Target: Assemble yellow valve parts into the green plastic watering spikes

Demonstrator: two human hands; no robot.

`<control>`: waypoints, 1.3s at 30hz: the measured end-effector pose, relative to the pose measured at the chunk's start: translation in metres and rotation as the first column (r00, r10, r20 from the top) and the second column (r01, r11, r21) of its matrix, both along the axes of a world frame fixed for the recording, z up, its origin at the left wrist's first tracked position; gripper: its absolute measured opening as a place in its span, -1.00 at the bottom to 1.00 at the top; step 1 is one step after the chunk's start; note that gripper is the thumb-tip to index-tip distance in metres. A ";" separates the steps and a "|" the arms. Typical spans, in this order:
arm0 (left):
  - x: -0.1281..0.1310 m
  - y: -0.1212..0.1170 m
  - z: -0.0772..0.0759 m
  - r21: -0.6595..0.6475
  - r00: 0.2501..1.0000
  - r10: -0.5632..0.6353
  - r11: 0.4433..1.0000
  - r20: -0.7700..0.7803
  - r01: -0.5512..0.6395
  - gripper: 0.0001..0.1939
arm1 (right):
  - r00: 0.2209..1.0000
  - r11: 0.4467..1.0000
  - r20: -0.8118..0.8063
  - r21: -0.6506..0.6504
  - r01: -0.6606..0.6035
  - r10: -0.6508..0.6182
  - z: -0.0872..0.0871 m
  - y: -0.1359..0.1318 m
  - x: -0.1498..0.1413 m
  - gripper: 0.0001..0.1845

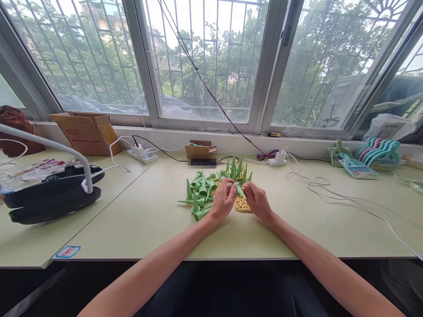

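Both of my hands meet over a pile on the table. My left hand is closed on a green plastic watering spike, whose pointed end slants down to the right between my hands. My right hand is pinched close beside it; what its fingertips hold, if anything, is too small to tell. Just below lies a group of small yellow-orange parts. Many more green spikes lie heaped to the left, some upright and some on their sides. Behind my hands several spikes stand point up.
A black lamp-like device with a white arm is at left. Cardboard boxes, power strips and a small box line the window sill. White cables trail at right, near teal and pink hangers.
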State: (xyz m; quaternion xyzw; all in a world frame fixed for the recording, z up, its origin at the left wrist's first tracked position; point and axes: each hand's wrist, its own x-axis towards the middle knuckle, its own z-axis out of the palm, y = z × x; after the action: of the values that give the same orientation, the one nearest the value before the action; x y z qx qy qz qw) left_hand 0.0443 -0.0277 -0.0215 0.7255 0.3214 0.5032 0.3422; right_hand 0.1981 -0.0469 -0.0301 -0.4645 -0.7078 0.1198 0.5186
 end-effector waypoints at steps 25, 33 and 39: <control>-0.002 -0.001 -0.005 0.210 0.991 0.041 0.978 -0.131 -0.013 -0.83 | 0.999 0.997 -0.034 -0.081 -0.009 0.006 -0.005 0.007 0.002 -0.52; 0.000 -0.002 -0.005 0.196 0.996 0.020 0.981 -0.093 -0.001 -0.76 | 0.997 0.996 -0.080 -0.087 -0.030 0.023 -0.003 0.006 0.000 -0.53; 0.004 -0.005 -0.004 0.201 0.994 0.074 0.978 -0.085 -0.055 -0.72 | 0.996 0.998 -0.087 -0.062 -0.026 0.021 -0.001 0.003 -0.002 -0.51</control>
State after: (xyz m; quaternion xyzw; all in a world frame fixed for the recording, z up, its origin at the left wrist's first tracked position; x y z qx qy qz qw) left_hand 0.0487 -0.0323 -0.0253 0.7675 0.3085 0.5097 0.2367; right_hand 0.1959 -0.0436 -0.0308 -0.4665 -0.6861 0.1680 0.5324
